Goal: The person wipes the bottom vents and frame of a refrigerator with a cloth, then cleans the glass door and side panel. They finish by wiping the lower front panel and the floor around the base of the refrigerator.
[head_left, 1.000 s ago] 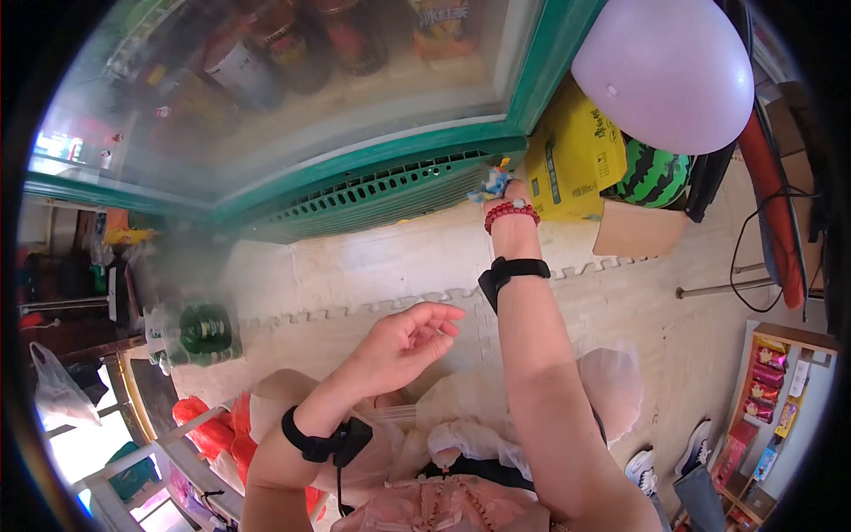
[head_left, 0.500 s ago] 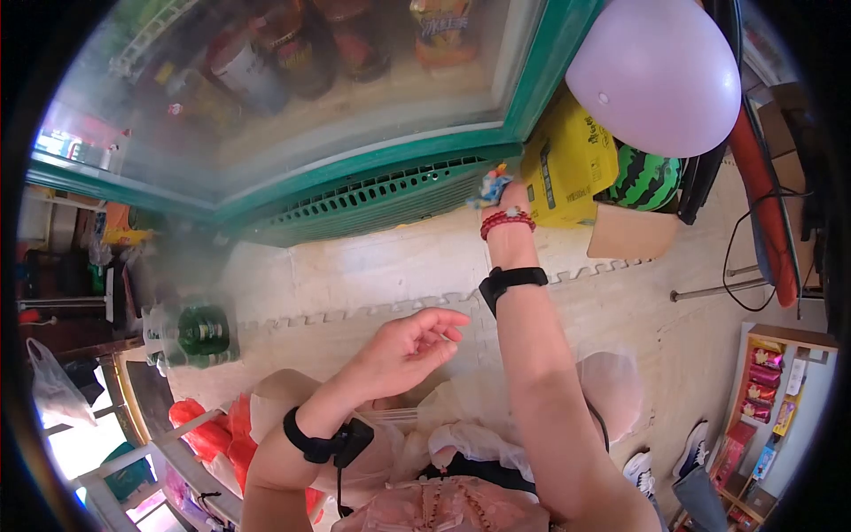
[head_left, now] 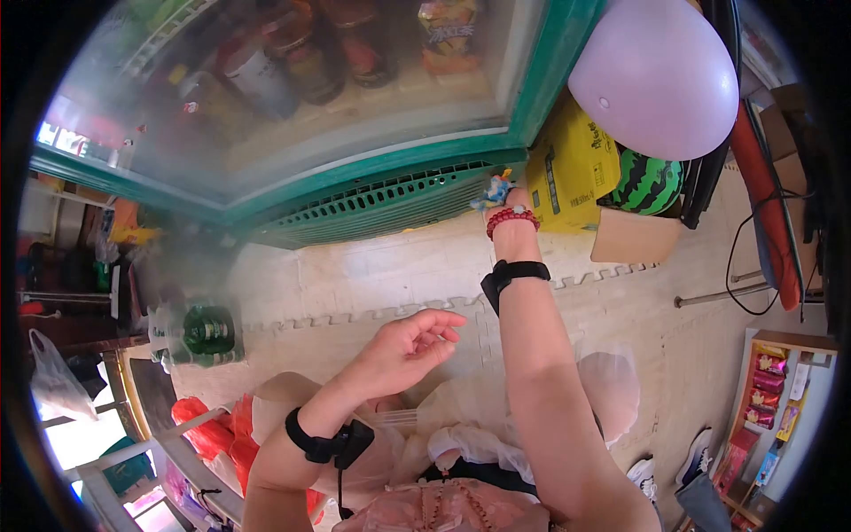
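Observation:
My right hand (head_left: pixel 517 199) is stretched forward, low by the green grille of the glass-doored cabinet (head_left: pixel 381 197). A small blue toy figure (head_left: pixel 495 190) with touches of orange and yellow shows at its fingers, which are mostly hidden. Just right of that hand stands a yellow cardboard box (head_left: pixel 567 168). A red beaded bracelet and a black band circle my right wrist. My left hand (head_left: pixel 412 344) hovers over my lap with fingers loosely curled and the thumb apart, nothing visible in it.
A pale purple balloon (head_left: pixel 656 80) sits above a watermelon-patterned ball (head_left: pixel 647 182) at the right. Green bottles (head_left: pixel 208 330) stand at the left on the foam-mat floor (head_left: pixel 355 275). A snack shelf (head_left: pixel 793 355) and shoes (head_left: pixel 698 454) are at lower right.
The view has shifted slightly. My right hand with the small blue toy figure stays by the cabinet grille, and my left hand keeps nearly the same pose.

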Motion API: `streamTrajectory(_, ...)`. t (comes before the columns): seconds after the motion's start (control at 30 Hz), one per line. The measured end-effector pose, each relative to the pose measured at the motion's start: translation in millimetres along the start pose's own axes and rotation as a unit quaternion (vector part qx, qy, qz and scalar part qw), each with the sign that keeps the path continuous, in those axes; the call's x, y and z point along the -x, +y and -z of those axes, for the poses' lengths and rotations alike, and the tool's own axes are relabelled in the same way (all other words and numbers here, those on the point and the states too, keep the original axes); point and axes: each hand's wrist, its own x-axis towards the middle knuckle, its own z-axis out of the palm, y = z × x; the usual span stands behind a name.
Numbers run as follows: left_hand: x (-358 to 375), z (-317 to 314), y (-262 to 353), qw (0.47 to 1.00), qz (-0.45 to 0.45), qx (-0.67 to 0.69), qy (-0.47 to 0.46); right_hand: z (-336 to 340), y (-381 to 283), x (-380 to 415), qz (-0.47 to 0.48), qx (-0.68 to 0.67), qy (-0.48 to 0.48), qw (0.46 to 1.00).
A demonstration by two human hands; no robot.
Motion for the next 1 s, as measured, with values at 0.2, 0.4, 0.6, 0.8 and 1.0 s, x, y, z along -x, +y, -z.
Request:
streamTrajectory(0.2,3.3,-0.2,-3.9,1.0,-0.009,-0.008,-0.007,2.9,1.5,-6.7,-0.002,0.025,-0.009,1.0)
streamTrajectory(0.4,7.6,2.4,-7.5,1.0,-0.007,0.015,-0.008,5.1,5.7,-20.2,0.009,0.045,-0.002,0.999)
streamTrajectory(0.6,9.9,6.0,-8.0,1.0,-0.016,0.0,0.005,6.6,2.1,-18.9,0.005,0.029,-0.011,0.999)
streamTrajectory(0.8,8.1,8.3,-3.2,1.0,-0.019,0.005,-0.005,26.6,7.2,-89.8,-0.014,0.073,-0.049,0.996)
streamTrajectory(1.0,5.1,7.7,2.7,1.0,0.006,0.028,-0.012,2.7,9.2,-1.8,0.061,-0.047,0.014,0.997)
